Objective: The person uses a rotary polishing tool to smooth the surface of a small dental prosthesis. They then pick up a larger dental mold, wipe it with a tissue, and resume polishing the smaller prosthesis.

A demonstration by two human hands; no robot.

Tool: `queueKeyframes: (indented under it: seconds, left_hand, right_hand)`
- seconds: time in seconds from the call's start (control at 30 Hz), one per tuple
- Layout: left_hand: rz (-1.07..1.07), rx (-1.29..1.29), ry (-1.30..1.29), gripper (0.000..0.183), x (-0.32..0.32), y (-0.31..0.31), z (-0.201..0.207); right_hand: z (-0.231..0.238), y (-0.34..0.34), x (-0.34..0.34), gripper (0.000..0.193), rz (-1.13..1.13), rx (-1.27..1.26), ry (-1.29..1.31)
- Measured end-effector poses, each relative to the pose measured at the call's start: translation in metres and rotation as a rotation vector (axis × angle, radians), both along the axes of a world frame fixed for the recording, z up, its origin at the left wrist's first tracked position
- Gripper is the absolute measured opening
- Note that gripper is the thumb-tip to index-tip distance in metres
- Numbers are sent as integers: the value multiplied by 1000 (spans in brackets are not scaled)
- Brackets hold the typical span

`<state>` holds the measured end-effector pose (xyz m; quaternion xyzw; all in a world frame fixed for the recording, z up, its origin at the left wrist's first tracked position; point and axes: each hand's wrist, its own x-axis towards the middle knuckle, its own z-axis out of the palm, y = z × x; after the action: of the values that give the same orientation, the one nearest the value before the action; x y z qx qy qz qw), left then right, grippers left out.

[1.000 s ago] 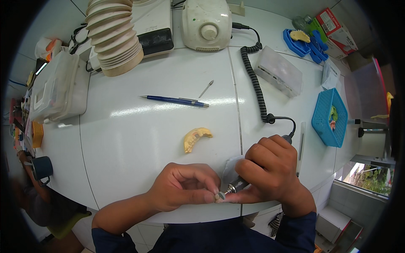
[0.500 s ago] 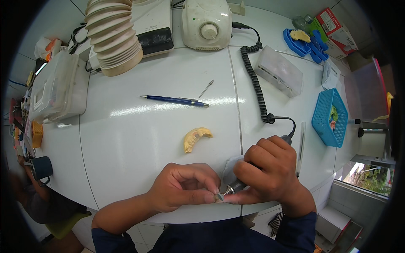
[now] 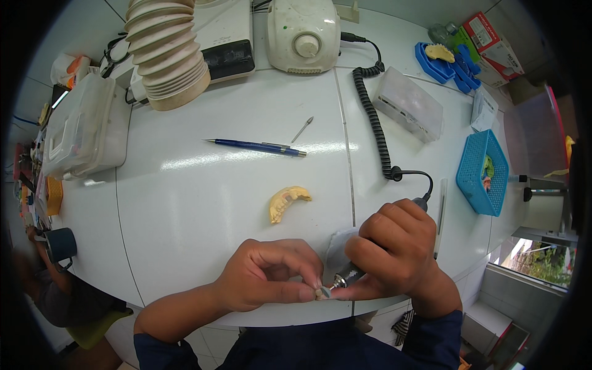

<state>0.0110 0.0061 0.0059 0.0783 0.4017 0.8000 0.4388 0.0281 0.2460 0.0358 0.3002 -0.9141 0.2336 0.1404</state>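
Right at the near edge of the white table (image 3: 185,209), a small pale piece (image 3: 319,295) is being held, pinched between the thumb and fingers of the left hand (image 3: 271,274). A dark rotary handpiece (image 3: 349,274) is gripped by the right hand (image 3: 394,243), its grey-green disc (image 3: 327,292) brought up against the piece, though true contact cannot be made out. The hands are set close together, with the right thumb reaching in near the disc. Grinding or trimming seems to be the step in hand; for the next move, a firm pinch, a light stroke and fingertips kept off the disc would be called for. Little table is left toward the body, so any dropped piece could be lost over the edge. More room is offered forward and left, bounded by the yellow dental model (image 3: 287,201) just ahead, then the blue pen (image 3: 259,147). On the right, movement is hemmed by the coiled cord (image 3: 369,111), looped beyond the handpiece, and a slim clear rod (image 3: 440,216) beside the wrist.
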Motion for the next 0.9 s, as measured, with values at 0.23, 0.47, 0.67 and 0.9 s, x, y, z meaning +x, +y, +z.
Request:
queueKeyframes:
  seconds: [0.23,0.47,0.67,0.9]
  left_hand:
    - [-5,-3,-6,10,0,-1,-1]
    - [-42,72,-23,13,0,-4,-6]
    - [-45,73,-44,13,0,-4,-5]
    - [-10,25,-43,11,0,0,-2]
  right_hand:
    - [0,-1,0,47,5,12,3]
    - [1,0,1,46,15,22,-12]
    - [1,-1,1,46,10,28,-21]
    - [2,-1,1,47,1,39,-22]
